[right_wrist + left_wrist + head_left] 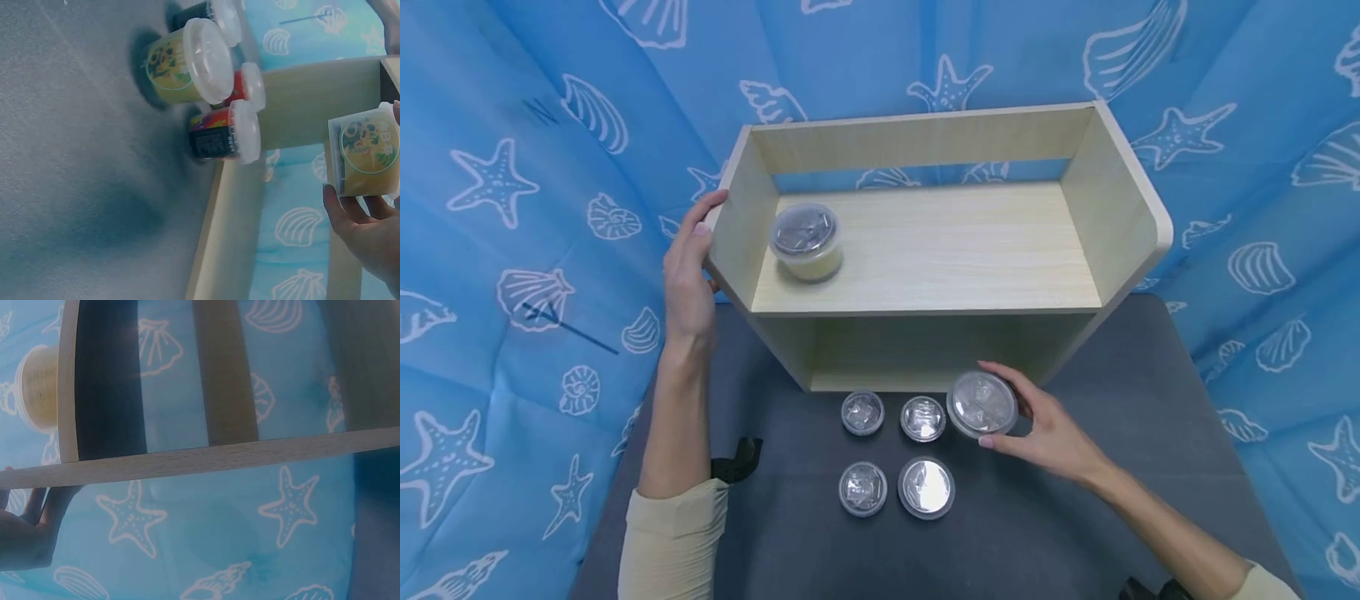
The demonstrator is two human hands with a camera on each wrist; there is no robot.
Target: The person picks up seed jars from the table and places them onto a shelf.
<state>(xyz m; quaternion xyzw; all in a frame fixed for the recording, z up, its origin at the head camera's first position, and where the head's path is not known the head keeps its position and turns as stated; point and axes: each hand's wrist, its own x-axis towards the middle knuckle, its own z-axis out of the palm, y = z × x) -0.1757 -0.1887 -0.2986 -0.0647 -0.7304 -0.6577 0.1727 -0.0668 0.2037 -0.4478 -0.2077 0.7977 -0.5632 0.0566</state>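
My left hand (688,279) grips the edge of the left side panel of a pale wooden two-tier shelf (925,250). In the left wrist view its fingers (25,515) touch that panel. My right hand (1037,425) holds a lidded plastic tub (982,404) by its sides, in front of the shelf's lower opening. Yellow contents and a round printed label show on this tub (365,150) in the right wrist view. Another yellow lidded tub (807,242) stands at the left end of the upper board.
Several lidded tubs stand on the dark grey table (1037,533) in front of the shelf: two small ones (862,413) (922,419) near the shelf, two (862,489) (927,488) nearer me. A blue shell-print curtain (512,250) hangs behind and beside the table.
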